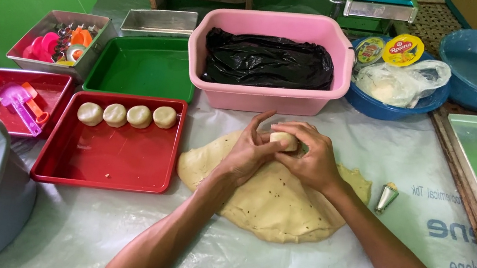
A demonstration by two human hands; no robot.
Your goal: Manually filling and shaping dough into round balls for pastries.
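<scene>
Left hand (246, 155) and right hand (310, 157) cupped together, fingers pinching a small dough ball (284, 140) — just above the flat dough slab (269, 200). Four shaped rounds (127, 115) in the red tray (111, 164) — pink tub (264, 96) behind.

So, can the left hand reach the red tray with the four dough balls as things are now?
Probably yes. The left hand is busy shaping a dough piece together with the right hand, but the red tray lies just to its left, with nothing between them.
</scene>
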